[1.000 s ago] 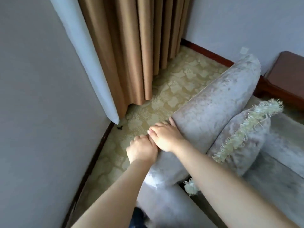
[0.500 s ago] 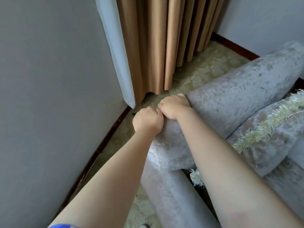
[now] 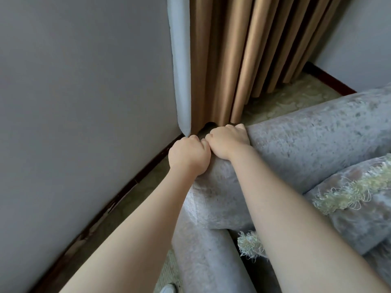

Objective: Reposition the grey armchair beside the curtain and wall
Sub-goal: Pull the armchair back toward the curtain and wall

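The grey armchair point(image 3: 313, 144) fills the lower right, its padded backrest running from the centre toward the right edge. My left hand point(image 3: 188, 155) grips the near corner of the backrest, fingers curled over its far side. Right beside it, knuckles touching, my right hand point(image 3: 228, 140) grips the top of the same backrest. The tan pleated curtain point(image 3: 243, 60) hangs just behind my hands, its hem close to the chair's corner. The grey wall point(image 3: 84, 102) stands on the left, a narrow strip of floor apart from the chair.
A fringed grey cushion point(image 3: 355, 199) lies on the chair seat at the right. A dark skirting board point(image 3: 118, 197) runs along the left wall, and another follows the far wall point(image 3: 359, 39). Patterned pale carpet point(image 3: 292, 100) shows behind the chair. A shoe tip point(image 3: 168, 288) is at the bottom.
The chair's corner and both hands have come closer to the curtain and the left wall. The gap of carpet between chair and curtain has shrunk. Both grips are unchanged.
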The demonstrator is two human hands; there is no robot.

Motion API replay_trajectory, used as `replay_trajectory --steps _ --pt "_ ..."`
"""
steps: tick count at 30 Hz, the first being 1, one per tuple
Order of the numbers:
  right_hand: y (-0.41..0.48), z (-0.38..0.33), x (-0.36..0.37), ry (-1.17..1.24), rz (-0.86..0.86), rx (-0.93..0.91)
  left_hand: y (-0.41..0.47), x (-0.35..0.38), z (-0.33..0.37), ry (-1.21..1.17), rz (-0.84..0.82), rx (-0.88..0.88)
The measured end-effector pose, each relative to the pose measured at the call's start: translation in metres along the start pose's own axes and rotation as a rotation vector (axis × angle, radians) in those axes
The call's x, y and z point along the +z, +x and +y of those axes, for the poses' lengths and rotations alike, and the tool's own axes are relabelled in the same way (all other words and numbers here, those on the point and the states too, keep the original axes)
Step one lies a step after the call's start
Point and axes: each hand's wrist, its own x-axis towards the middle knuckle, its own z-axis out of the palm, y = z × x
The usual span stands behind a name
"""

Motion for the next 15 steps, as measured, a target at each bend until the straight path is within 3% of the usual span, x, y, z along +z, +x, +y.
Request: replay_trajectory --steps 3,7,15 --pt "0.003 -0.012 0.007 0.014 -0.034 -0.009 -0.001 0.002 -0.01 0.008 -0.008 -0.037" --pt "0.013 -0.013 0.012 0.034 0.051 0.01 0.009 0.005 -0.012 0.023 0.023 -0.048" --pt "-0.005 -0.016 0.0 0.046 -0.024 -0.008 -0.008 -0.007 -0.007 -0.003 -0.032 -0.029"
